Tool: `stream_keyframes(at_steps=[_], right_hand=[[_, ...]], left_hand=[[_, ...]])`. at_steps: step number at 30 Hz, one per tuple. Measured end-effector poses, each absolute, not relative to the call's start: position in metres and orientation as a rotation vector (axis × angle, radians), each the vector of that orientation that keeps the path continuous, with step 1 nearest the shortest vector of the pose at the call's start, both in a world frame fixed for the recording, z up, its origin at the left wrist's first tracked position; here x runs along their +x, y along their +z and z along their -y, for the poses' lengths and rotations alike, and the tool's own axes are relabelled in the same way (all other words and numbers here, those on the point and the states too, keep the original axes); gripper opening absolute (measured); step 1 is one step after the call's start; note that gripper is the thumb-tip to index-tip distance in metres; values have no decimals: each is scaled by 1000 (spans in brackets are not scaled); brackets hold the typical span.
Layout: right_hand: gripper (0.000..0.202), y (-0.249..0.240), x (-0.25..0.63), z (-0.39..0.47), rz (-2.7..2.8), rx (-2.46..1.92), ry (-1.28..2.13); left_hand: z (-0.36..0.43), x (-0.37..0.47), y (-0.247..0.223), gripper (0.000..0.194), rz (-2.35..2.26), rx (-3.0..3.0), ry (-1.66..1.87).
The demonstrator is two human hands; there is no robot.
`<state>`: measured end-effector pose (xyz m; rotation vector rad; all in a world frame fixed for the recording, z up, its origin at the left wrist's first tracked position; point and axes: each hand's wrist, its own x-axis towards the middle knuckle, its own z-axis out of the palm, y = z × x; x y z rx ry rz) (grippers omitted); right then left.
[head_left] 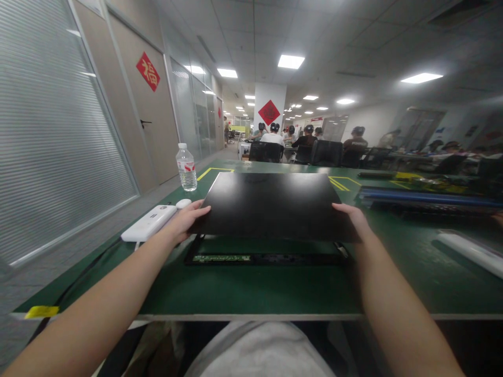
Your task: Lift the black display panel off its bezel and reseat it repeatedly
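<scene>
A dark glossy screen panel [269, 207] is held by its two side edges, tilted above a thin black frame [298, 259]. My left hand [190, 220] grips the panel's left edge, thumb on top and fingers underneath. On the opposite edge, my right hand [351, 217] holds it the same way, its fingers mostly hidden below. A green circuit board strip [222, 258] shows along the front bar of the frame. The rest of the frame lies hidden under the panel.
Left of the panel are a white power bank-like box [149, 222] with a cable and a water bottle [187, 167]. To the right lie a long blue bar [424, 198] and a white bar-shaped object [471, 251]. The green table [251, 298] ends close to my body. Several people sit farther back.
</scene>
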<state>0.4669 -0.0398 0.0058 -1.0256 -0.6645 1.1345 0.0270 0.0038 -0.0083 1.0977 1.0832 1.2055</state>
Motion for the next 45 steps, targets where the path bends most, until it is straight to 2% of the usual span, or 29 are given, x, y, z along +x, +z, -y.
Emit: stream_keyframes(at_steps=[3,10,13,17,20,25,36,45], right_hand=[[24,5,463,41,678,-1090,1302],[30,-5,463,33,714,-1223,1405],[26,-11,466,28,759,-1290,1439],[10,-15,471,24,766,-1395,1525],[17,-15,471,24,749,-1447,1583],[16,-22,473,18,776,-1385,1444],[9,-28,478,11,814,-1411,1369],[33,-20,469,17,848,-1525,1218]], left_hand=[[-4,26,-8,46,-1069,1100,1244],[-4,25,-8,47,-1073,1110,1260],[-4,25,-7,43,-1106,1082,1256],[-2,25,-3,40,-1103,1048,1257],[-1,24,-1,41,-1096,1042,1265],[3,25,4,43,-1116,1035,1251],[11,26,14,28,-1118,1014,1248],[13,27,18,20,-1145,959,1267]])
